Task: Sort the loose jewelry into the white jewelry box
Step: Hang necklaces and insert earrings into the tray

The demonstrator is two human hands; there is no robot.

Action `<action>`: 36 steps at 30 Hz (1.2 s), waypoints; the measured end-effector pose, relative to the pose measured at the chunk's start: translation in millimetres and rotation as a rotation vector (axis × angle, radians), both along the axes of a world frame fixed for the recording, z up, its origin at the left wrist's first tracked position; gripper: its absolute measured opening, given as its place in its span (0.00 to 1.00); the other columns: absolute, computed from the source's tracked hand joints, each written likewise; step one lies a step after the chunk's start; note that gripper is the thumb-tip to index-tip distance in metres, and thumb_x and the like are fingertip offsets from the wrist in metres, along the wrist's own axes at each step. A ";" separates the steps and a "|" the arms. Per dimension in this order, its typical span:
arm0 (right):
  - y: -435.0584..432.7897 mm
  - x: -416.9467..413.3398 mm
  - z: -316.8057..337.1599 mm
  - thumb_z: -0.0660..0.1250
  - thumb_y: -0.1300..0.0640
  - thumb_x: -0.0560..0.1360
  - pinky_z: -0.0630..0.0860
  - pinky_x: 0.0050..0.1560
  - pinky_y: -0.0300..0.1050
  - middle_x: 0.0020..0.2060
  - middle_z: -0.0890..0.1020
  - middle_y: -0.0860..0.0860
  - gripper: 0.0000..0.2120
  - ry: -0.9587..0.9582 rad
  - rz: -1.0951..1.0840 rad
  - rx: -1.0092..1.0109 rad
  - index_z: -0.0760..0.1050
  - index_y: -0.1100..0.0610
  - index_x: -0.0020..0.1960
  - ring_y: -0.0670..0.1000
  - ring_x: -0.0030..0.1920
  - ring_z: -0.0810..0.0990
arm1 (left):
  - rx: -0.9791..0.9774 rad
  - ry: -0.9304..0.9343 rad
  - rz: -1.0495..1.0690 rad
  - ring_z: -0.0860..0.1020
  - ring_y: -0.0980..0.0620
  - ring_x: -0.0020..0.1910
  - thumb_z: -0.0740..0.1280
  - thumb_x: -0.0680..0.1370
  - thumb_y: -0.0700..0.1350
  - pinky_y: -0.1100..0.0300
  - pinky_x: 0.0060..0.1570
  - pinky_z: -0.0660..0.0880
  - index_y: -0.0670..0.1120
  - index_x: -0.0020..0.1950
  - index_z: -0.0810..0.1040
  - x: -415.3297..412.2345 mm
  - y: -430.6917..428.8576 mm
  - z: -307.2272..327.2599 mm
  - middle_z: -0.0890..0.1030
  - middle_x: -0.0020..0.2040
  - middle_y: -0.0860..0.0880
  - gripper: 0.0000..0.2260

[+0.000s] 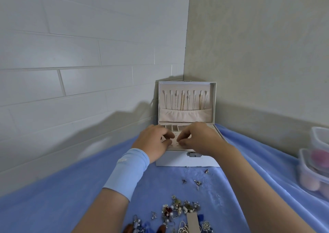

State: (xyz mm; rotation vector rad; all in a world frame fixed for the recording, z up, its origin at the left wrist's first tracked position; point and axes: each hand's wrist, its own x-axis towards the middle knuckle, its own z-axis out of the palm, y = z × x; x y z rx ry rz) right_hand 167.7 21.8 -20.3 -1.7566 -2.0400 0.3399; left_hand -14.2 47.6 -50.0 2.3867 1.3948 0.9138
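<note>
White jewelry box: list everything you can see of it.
The white jewelry box sits on the blue cloth in the wall corner, with its lid raised upright. The lining looks like pale beige fabric. Thin chains hang from a row of hooks above a gathered pocket. The top tray shows small compartments and a hole-punched panel. A metal latch is on the front. The left hand and right hand reach into the tray at the panel.

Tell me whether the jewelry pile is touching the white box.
Apart. The head view shows bare blue cloth between the jewelry pile and the front of the white box, with a few stray pieces on it.
</note>
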 end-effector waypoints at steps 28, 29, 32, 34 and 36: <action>-32.5 8.3 14.5 0.68 0.61 0.76 0.74 0.32 0.35 0.43 0.88 0.49 0.07 -0.303 0.124 -0.501 0.85 0.59 0.49 0.44 0.33 0.84 | -0.593 0.394 -0.137 0.80 0.53 0.32 0.70 0.75 0.42 0.63 0.37 0.79 0.48 0.46 0.84 28.7 -41.9 -2.3 0.81 0.33 0.55 0.04; -33.5 11.0 17.3 0.68 0.61 0.75 0.73 0.31 0.35 0.41 0.88 0.49 0.07 -0.240 0.135 -0.467 0.85 0.59 0.48 0.44 0.34 0.85 | -0.588 0.388 -0.142 0.80 0.54 0.31 0.70 0.75 0.42 0.63 0.37 0.79 0.48 0.45 0.83 27.0 -40.8 -2.6 0.81 0.33 0.55 0.03; -33.9 15.8 22.2 0.69 0.62 0.74 0.74 0.30 0.37 0.37 0.87 0.49 0.05 -0.095 0.143 -0.421 0.85 0.58 0.46 0.46 0.35 0.86 | -0.574 0.383 -0.145 0.77 0.58 0.27 0.70 0.76 0.43 0.67 0.30 0.75 0.50 0.44 0.82 22.6 -38.7 -2.0 0.79 0.28 0.57 0.02; -32.0 19.2 23.3 0.70 0.62 0.72 0.76 0.30 0.39 0.37 0.87 0.50 0.05 -0.009 0.146 -0.392 0.85 0.59 0.45 0.47 0.33 0.85 | -0.579 0.382 -0.150 0.76 0.59 0.26 0.70 0.76 0.44 0.67 0.29 0.73 0.50 0.45 0.83 22.1 -38.5 -1.8 0.80 0.30 0.55 0.02; -30.2 21.3 23.2 0.70 0.64 0.72 0.76 0.29 0.40 0.38 0.87 0.53 0.04 0.097 0.150 -0.342 0.84 0.60 0.44 0.48 0.31 0.82 | -0.570 0.384 -0.163 0.78 0.58 0.28 0.71 0.76 0.43 0.67 0.30 0.73 0.49 0.46 0.83 24.1 -39.1 -2.4 0.80 0.30 0.56 0.02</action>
